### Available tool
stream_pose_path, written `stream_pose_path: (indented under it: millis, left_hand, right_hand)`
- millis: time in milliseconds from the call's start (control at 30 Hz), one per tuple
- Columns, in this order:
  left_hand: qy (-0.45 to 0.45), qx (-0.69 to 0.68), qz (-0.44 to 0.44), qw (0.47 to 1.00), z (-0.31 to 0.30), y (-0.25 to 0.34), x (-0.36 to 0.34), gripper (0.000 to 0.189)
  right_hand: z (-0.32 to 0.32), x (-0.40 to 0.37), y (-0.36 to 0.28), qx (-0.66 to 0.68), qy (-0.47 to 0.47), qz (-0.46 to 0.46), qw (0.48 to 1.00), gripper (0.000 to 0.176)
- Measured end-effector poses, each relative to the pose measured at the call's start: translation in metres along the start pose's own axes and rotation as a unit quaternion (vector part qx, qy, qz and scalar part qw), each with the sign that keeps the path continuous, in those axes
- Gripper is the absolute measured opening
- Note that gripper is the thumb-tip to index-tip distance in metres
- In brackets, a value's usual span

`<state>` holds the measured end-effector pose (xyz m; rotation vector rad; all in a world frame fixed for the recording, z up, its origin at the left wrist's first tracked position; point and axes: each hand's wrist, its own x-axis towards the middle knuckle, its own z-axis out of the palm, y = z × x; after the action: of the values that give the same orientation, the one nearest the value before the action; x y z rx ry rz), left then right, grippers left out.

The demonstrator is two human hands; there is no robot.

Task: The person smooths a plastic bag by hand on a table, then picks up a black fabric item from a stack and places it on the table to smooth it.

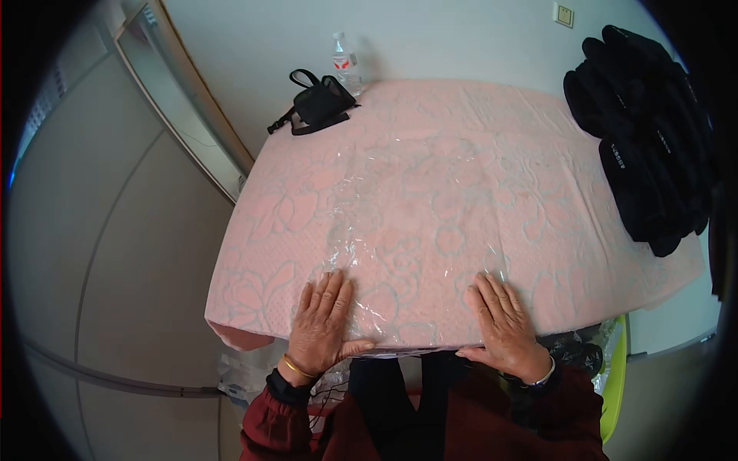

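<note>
Grey panelled doors (138, 269) are standing on the left, beside a pink-covered worktop (261, 238) that is carrying a black strapped pouch (317, 104) and, just behind it, a clear bottle (346, 65) with a red-and-white label too small to read. Left hand (321, 326) and right hand (506, 334) are lying palm down, well apart, pressing flat and gripping nothing; between and beyond them, clear plastic film (384, 238) is covering the middle, near the front edge. It is probably feather-light, limp, slippery, easily torn, best pinched by its edges. Rightward, black padded items (646, 138) are showing white lettering, not surely legible.
</note>
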<state>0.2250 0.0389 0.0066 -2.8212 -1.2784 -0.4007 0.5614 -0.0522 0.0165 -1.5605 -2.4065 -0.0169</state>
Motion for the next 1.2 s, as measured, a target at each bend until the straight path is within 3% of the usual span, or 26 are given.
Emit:
stream_pose_path:
  millis: [467, 633, 700, 767, 833, 867, 933, 1033, 1200]
  left_hand:
    - [0.075, 0.01, -0.018, 0.997, 0.014, 0.025, -0.034, 0.097]
    - [0.08, 0.008, -0.016, 0.997, 0.015, 0.026, -0.035, 0.097]
    - [0.084, 0.007, -0.004, 0.996, 0.018, 0.026, -0.034, 0.097]
    - [0.08, 0.013, -0.013, 0.997, 0.016, 0.027, -0.034, 0.098]
    - [0.078, 0.013, 0.004, 0.997, 0.017, 0.025, -0.032, 0.098]
    - [0.078, 0.024, 0.004, 0.997, 0.017, 0.024, -0.033, 0.098]
    - [0.082, 0.05, 0.001, 0.995, 0.018, 0.024, -0.033, 0.099]
    - [0.093, 0.049, 0.01, 0.994, 0.021, 0.025, -0.032, 0.099]
    - [0.098, 0.045, 0.001, 0.994, 0.021, 0.024, -0.033, 0.099]
  right_hand:
    - [-0.011, -0.028, -0.016, 0.027, -0.003, 0.006, 1.0, 0.097]
    - [-0.013, -0.005, -0.021, -0.005, 0.106, -0.004, 0.994, 0.08]
    - [-0.01, -0.006, -0.037, 0.135, 0.171, -0.069, 0.974, 0.063]
    - [0.001, -0.022, -0.059, 0.239, 0.082, -0.112, 0.961, 0.054]
    - [0.027, -0.025, -0.077, 0.346, -0.201, -0.106, 0.91, 0.06]
    - [0.052, -0.029, -0.079, 0.345, -0.191, -0.093, 0.914, 0.06]
    - [0.117, -0.028, -0.073, 0.297, -0.058, -0.211, 0.93, 0.064]
    - [0.201, -0.025, -0.038, 0.223, -0.01, -0.157, 0.962, 0.072]
    - [0.264, -0.035, -0.006, 0.16, -0.124, -0.116, 0.972, 0.066]
